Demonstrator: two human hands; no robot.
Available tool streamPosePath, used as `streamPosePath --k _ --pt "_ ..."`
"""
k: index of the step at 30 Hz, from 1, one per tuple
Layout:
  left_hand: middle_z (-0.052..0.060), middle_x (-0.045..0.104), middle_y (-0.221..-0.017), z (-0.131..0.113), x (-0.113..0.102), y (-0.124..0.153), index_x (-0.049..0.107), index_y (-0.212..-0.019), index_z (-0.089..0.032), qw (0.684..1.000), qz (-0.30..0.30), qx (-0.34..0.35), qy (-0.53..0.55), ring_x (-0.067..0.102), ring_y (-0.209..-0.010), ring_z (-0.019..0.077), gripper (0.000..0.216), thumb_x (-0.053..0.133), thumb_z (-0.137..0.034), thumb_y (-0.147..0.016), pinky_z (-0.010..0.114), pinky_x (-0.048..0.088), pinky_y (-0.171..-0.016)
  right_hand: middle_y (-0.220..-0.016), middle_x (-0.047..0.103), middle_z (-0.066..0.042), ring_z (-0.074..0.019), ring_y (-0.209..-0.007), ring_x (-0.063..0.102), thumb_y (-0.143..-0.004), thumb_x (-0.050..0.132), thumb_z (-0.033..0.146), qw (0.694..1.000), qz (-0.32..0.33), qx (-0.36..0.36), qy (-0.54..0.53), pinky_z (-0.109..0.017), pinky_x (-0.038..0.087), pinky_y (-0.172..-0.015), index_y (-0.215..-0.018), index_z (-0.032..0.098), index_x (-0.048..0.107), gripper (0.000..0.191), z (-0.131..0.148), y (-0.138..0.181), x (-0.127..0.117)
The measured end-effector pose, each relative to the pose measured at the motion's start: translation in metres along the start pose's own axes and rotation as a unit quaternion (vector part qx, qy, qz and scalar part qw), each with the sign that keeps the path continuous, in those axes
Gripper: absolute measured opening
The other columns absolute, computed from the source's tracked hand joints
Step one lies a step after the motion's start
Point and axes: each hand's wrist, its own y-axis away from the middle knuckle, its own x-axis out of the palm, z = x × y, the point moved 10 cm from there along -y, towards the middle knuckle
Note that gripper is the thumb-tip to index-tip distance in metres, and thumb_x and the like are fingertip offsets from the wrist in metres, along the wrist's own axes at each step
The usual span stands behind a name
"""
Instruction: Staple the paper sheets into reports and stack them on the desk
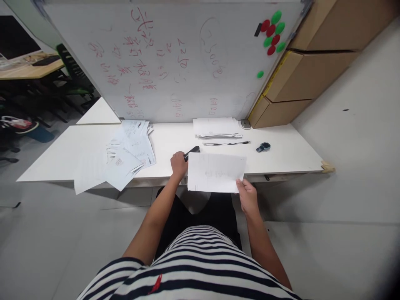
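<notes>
Over the front edge of the bench (171,135), our right fingers (240,186) pinch the paper (215,168) by 1 corner, its long axis running along that edge; our left fingers (178,156) grasp a black stapler (195,149), slanting toward the bench's back right.

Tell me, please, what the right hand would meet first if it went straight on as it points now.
Beyond the paper it holds, the right hand would probably meet the thin black-and-white strip on the desk; depth is unclear, so the desk's edge may come first.
</notes>
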Motion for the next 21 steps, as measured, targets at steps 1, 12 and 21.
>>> streamPosePath --k 1,12,21 --pt "0.012 0.061 -0.103 0.0 0.0 0.0 0.055 -0.099 -0.018 1.0 0.002 -0.002 0.0 0.054 -0.101 0.0286 0.019 0.049 -0.031 -0.087 0.039 0.039 -0.082 -0.074 0.064 -0.002 -0.0144 -0.061 0.048 -0.077 0.063 0.055 1.0 0.003 0.003 0.003 -0.026 0.037 -0.053 -0.098 0.018 0.07 0.043 -0.002 -0.001 0.001" --pt "0.01 0.062 -0.099 0.0 0.002 -0.001 0.056 -0.094 -0.022 1.0 -0.003 -0.003 -0.001 0.055 -0.098 0.0288 0.02 0.054 -0.039 -0.085 0.04 0.041 -0.082 -0.079 0.066 -0.002 -0.0131 -0.06 0.047 -0.076 0.063 0.056 1.0 -0.007 0.024 -0.003 -0.026 0.036 -0.052 -0.097 0.019 0.07 0.043 -0.029 0.0 -0.004" --pt "0.011 0.06 -0.106 0.001 0.005 -0.006 0.056 -0.101 -0.022 1.0 -0.002 -0.004 0.019 0.052 -0.107 0.0301 0.034 0.055 -0.051 -0.084 0.042 0.037 -0.092 -0.087 0.066 -0.004 -0.014 -0.068 0.052 -0.078 0.058 0.057 0.996 -0.077 -0.044 0.006 -0.024 0.039 -0.055 -0.1 0.018 0.066 0.046 0.002 -0.044 -0.004"
